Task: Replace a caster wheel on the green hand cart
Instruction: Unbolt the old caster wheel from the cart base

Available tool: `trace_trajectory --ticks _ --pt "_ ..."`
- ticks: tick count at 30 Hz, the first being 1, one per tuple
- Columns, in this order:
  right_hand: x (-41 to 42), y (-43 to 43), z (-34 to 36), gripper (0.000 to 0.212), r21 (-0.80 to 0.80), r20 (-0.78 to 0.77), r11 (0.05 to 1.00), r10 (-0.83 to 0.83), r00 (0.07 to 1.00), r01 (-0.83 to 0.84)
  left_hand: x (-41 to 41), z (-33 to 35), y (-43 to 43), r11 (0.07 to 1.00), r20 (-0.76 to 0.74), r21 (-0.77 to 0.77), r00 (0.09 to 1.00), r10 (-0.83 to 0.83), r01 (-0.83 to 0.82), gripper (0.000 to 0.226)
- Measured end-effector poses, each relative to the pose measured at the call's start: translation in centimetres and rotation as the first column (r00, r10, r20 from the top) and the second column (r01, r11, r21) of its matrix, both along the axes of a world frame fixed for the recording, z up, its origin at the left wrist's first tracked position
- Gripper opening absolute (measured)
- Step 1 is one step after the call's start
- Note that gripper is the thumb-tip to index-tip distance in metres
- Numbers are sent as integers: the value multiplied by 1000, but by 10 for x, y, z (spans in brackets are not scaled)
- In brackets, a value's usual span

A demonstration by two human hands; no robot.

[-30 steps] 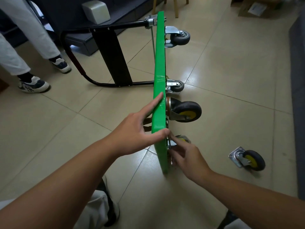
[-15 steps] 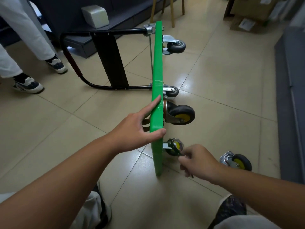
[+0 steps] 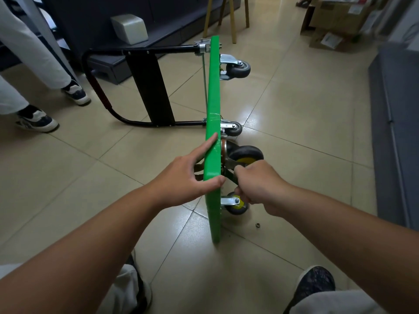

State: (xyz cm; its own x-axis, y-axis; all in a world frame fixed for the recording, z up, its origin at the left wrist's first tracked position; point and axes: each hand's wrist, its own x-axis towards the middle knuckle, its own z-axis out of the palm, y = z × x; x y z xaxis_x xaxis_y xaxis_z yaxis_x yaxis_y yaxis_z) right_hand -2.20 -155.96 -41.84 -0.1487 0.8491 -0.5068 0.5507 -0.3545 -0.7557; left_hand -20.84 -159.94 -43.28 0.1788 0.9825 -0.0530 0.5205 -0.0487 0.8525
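Far left, a bystander's white trouser legs and sneakers stand on the tiled floor. Next comes the cart's black handle with its black panel, lying out to the left, and a white box on the dark ledge behind it.

The green hand cart stands on its side in mid-frame, with the deck edge up and the wheels pointing right.

Your left hand rests on the upper edge of the deck near its near end. The index finger is straight along the edge and the thumb is laid across it. The other fingers are hidden on the deck's left face, and nothing is gripped in the palm.

Just right of the deck, your right hand is curled tight round a green-handled tool. The tool's metal head sits at the mount of the large black caster, the one with the yellow hub. I can't tell what kind of tool it is.

The other wheels are:
- a far grey caster
- a middle grey caster
- a small yellow-hub caster below your right hand, close to the floor

A loose nut lies on the tile just beside that small caster. Wooden chair legs stand behind the cart. Cardboard boxes are at top right, and a grey cabinet runs down the right edge. Your dark shoe is at the bottom right.
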Motion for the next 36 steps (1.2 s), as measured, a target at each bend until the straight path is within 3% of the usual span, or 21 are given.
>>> trace_trajectory --ticks 7,11,16,23,28,31,34,36 --pt "9 5 14 19 -197 -105 965 156 982 -174 -1 -2 1 1000 -6 -3 1000 -4 4 96" --pt "6 8 14 25 -268 -224 943 137 965 -196 0 -1 1 1000 -29 3 1000 -3 4 95" --pt "-1 18 19 14 -361 -337 923 1 941 -130 -2 -3 2 1000 8 -4 1000 -20 20 94" --pt "-15 40 25 27 -479 -356 858 1 934 -184 -6 0 3 996 22 -56 998 -62 64 92" --pt "-4 24 20 14 -310 -335 923 119 935 -229 -7 4 4 992 94 -105 994 -56 66 72" --pt "6 -4 -4 22 -66 -262 961 244 934 -270 -3 4 5 987 190 -159 982 0 30 67" --pt "15 -23 -43 28 203 -195 920 373 907 -335 0 5 5 988 149 -152 989 4 18 66" --pt "21 -31 -75 43 286 -185 907 369 911 -309 0 6 5 989 125 -146 992 1 17 64"
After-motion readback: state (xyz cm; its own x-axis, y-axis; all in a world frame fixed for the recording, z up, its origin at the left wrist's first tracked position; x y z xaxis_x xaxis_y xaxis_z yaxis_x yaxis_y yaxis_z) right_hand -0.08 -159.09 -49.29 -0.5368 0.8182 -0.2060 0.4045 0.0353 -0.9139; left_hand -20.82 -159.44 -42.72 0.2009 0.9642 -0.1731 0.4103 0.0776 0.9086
